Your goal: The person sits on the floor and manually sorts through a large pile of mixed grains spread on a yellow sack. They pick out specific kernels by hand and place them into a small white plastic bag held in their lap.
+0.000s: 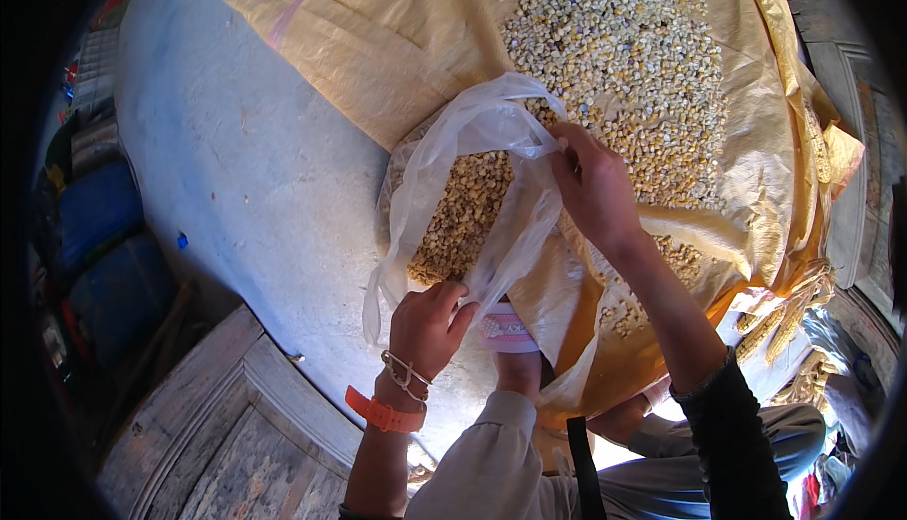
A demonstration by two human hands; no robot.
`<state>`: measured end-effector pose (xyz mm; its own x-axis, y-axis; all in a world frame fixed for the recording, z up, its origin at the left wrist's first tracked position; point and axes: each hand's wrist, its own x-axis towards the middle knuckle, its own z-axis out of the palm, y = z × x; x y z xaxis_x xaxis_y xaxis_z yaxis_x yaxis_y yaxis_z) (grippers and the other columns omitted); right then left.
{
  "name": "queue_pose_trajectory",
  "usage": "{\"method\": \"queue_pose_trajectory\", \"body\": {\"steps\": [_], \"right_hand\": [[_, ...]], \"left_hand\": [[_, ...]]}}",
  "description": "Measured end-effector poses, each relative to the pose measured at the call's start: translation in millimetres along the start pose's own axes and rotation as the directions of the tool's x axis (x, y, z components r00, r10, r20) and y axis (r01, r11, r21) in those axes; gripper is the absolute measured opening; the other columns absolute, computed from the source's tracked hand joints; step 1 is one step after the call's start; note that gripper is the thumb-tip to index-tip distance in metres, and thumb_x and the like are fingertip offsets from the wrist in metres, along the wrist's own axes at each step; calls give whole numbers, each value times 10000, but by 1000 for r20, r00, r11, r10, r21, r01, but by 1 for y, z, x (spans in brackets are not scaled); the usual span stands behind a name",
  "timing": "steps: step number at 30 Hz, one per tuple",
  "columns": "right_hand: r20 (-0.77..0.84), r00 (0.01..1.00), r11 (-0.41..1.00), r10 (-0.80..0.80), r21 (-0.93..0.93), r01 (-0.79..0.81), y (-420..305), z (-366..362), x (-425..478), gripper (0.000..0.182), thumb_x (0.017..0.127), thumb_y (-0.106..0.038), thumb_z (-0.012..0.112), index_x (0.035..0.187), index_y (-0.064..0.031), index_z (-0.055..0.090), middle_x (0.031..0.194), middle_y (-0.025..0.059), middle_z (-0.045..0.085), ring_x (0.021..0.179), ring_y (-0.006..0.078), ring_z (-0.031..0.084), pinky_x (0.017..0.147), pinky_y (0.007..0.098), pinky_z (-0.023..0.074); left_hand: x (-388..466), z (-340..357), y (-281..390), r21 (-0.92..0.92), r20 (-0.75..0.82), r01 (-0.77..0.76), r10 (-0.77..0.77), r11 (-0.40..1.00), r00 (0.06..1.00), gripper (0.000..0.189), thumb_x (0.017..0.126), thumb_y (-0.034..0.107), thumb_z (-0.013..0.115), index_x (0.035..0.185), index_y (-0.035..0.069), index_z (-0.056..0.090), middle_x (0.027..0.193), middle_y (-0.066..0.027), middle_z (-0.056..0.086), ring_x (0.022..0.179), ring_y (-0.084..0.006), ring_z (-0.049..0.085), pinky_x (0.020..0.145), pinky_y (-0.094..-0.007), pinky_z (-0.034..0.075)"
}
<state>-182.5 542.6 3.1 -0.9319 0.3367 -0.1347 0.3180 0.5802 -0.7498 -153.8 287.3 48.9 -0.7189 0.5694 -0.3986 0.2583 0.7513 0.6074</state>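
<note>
A translucent plastic bag (521, 198) stands with its mouth spread, and maize kernels (464, 219) fill its inside. My left hand (429, 329), with a cord bracelet and an orange wristband, pinches the bag's near rim between thumb and fingers. On the right side of the rim, my right hand (592, 187) grips the bunched plastic near a handle. Beyond the bag, loose maize kernels (616, 59), white, yellow and a few dark, lie spread on an orange-yellow woven sack sheet (397, 45). The underside of the bag is partly hidden.
A pale concrete floor (255, 166) extends to the left. Wooden panelled doors stand at the lower left (234, 435) and right (861, 95). Dried maize cobs (779, 329) with husks hang or lie at the sheet's right edge. My sandalled foot (509, 329) is just below the bag.
</note>
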Motion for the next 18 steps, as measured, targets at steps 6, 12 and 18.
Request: {"method": "queue_pose_trajectory", "body": {"steps": [6, 12, 18], "right_hand": [[-52, 911, 906, -409, 93, 412, -44, -16, -23, 199, 751, -44, 669, 937, -34, 598, 900, 107, 578, 764, 285, 617, 634, 386, 508], [112, 830, 836, -546, 16, 548, -30, 6, -33, 277, 656, -37, 684, 919, -16, 598, 928, 98, 576, 872, 260, 580, 748, 361, 473], [71, 828, 831, -556, 89, 550, -29, 5, -53, 312, 667, -27, 690, 965, -12, 601, 940, 100, 571, 838, 266, 570, 722, 367, 460]], "left_hand": [[21, -12, 9, -112, -115, -28, 15, 993, 993, 149, 820, 72, 687, 927, 50, 587, 843, -108, 617, 647, -282, 603, 595, -367, 490], [71, -7, 19, -313, -353, -20, -97, 949, 931, 104, 854, 10, 640, 948, 25, 599, 867, -124, 621, 692, -245, 632, 597, -323, 510], [92, 12, 11, -196, -372, 89, -158, 977, 915, 148, 824, 72, 677, 934, 53, 580, 890, -111, 610, 729, -277, 624, 621, -379, 497]]}}
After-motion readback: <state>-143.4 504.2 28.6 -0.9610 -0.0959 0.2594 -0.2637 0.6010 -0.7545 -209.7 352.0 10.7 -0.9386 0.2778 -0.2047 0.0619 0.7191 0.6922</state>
